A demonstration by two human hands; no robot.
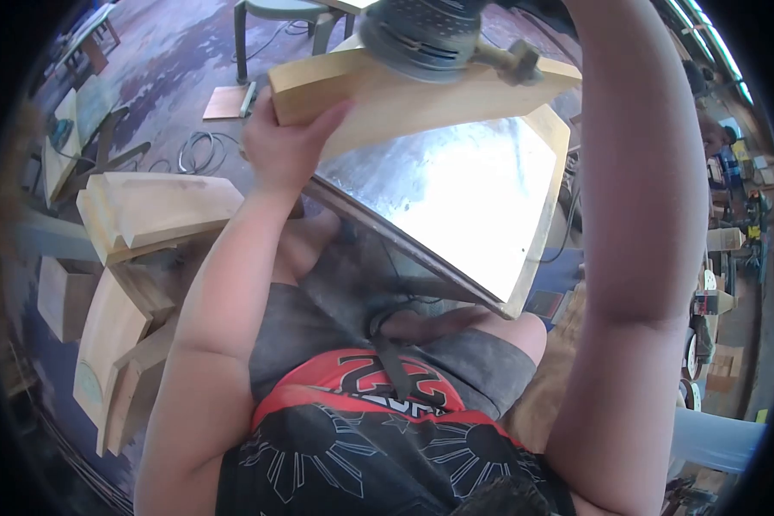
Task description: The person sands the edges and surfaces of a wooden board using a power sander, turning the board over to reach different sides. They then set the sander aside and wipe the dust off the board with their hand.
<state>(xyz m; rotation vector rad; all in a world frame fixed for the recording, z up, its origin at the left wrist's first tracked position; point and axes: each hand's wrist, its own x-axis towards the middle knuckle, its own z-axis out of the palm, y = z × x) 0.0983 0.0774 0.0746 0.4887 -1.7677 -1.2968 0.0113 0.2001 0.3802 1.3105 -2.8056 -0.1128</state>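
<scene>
My left hand [291,146] grips the left end of a thick, curved piece of pale wood [430,107], its thumb on the near face. The wood stands on edge on a small bench top with a shiny, glaring surface [456,193]. A round-headed power sander [417,43] sits over the wood's upper edge, with a knobby fitting on its right side. My right arm [641,172] reaches up to the sander, which it holds; the top edge cuts off that hand, so its fingers are hidden.
Several shaped wooden pieces [159,211] are stacked at my left, beside my leg. Coiled cable [199,153] and a flat wooden piece [225,103] lie on the stained floor. A grey plastic chair [288,10] stands ahead. Tools and sanding discs [691,354] clutter the right side.
</scene>
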